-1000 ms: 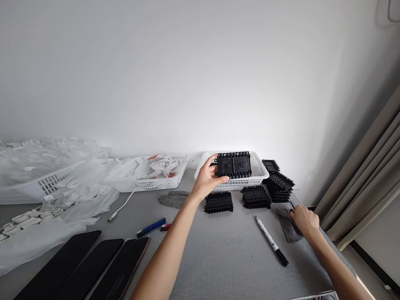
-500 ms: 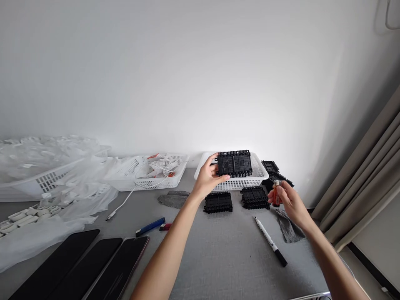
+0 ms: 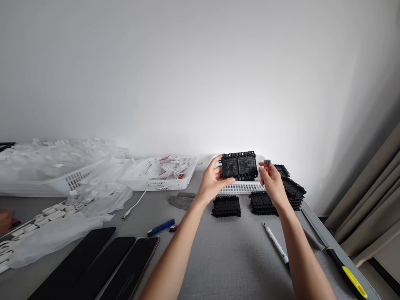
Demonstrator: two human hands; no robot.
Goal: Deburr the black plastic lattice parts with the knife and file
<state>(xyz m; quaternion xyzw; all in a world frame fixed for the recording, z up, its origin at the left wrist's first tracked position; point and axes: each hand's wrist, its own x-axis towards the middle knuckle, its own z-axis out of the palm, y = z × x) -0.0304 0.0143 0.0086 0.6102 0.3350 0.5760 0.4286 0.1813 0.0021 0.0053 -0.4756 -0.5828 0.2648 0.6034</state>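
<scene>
My left hand [image 3: 213,180] grips a black ribbed plastic tray [image 3: 239,166] by its left end, thumb along the lower edge, and holds it up in front of a white basket. Close to the tray's right end, my right hand [image 3: 272,181] is closed around a small orange lighter [image 3: 267,166] with its metal top upward. I cannot tell whether lighter and tray touch. Below, on the table, lie a stack of similar black trays [image 3: 226,206] and another stack [image 3: 261,203] partly behind my right wrist. More black trays [image 3: 293,189] are piled farther right.
The white basket [image 3: 237,188] stands against the wall. Left of it are a basket of cables [image 3: 168,183] and a large basket of plastic bags [image 3: 56,183]. A marker [image 3: 276,241], blue lighter [image 3: 161,227], phones [image 3: 128,266] and yellow-black-handled tool [image 3: 346,273] lie around. Another person's hand [image 3: 6,221] shows far left.
My right hand has moved up and left with the lighter, from beside the piled trays to the held tray's right end. The view has shifted right, and the yellow-black handle now shows.
</scene>
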